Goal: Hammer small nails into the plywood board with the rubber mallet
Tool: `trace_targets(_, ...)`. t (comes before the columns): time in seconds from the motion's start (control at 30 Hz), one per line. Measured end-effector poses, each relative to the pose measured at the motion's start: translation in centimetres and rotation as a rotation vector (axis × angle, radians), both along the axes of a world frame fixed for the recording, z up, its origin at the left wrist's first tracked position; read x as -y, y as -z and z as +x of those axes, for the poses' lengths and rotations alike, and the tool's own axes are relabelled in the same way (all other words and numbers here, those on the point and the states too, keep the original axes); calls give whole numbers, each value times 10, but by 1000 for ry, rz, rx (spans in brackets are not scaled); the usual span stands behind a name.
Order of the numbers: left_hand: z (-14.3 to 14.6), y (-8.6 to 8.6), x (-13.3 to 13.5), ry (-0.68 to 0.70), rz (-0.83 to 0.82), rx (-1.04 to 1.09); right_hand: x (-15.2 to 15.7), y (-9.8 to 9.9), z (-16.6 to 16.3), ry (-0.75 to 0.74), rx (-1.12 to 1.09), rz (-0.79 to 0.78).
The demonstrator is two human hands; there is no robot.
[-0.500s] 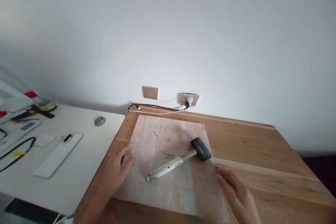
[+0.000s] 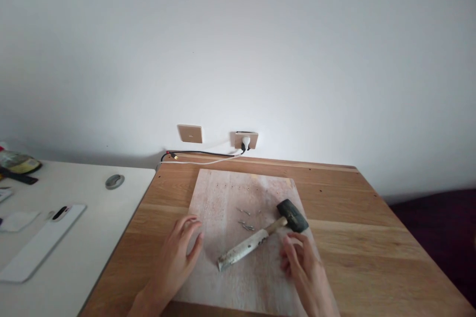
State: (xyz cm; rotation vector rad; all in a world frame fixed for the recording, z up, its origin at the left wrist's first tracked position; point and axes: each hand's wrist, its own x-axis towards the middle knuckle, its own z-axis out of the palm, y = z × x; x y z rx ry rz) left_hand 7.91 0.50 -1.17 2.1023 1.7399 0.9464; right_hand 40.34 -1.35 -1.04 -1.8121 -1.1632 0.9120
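1. The hammer (image 2: 262, 238) lies flat on the pale board (image 2: 223, 193), near its front right part, with the dark head toward the board's right edge and the whitish handle slanting down toward its front middle
2. The left hand (image 2: 178, 252) rests palm down over the board's left edge, fingers open and spread, gripping nothing; it looks to be steadying the board
3. The right hand (image 2: 301, 267) sits on the board's front right corner, just beside the handle and below the head, fingers loosely curled and empty; I cannot tell whether the fingertips touch the handle
4. As I judge it, this is the reach for the hammer, with no grasp made: picking it up would call for the right fingers to open, pass over the handle and close round it toward its lower half
5. A few loose nails (image 2: 246, 226) lie on the board just behind the handle, close enough to be scattered by a careless sweep
6. The board lies on a wooden table (image 2: 353, 218); behind the board a cable (image 2: 201, 153) runs along the wall to a socket (image 2: 246, 139), well apart from the hands
7. Left of the board stands a white table (image 2: 92, 228) with a phone (image 2: 40, 247) and a grey disc (image 2: 114, 181), none in the way
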Motion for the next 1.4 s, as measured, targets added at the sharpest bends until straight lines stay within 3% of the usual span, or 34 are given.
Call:
trace_targets(0.2, 50, -20, 1, 424, -207, 44, -36, -7, -17, -37, -203, -188)
trace_targets(0.37, 72, -32, 8, 574, -337, 123, -40, 2, -14, 7, -311, -179)
trace_targets(0.5, 77, -40, 8, 652, -381, 197, -27, -4, -14, 75, -475, -129)
trace_targets(0.67, 91, -31, -35, 656, -207, 81, -14, -22, -6, 282, -1123, -155)
trace_targets(0.8, 118, -24, -87, 608, -67, -161, -11, -27, 11, 123, -1351, -100)
trace_targets(0.93, 146, -26, -113, 631, -61, -302, -6, -18, 27, 111, -1289, -124)
trace_targets(1.17, 155, -25, -121, 822, -35, -344, 12, 2, 44, 218, -778, 36)
trace_targets(1.4, 156, -35, -133, 1034, 191, -596, 20, -2, 51, 8, -392, -64)
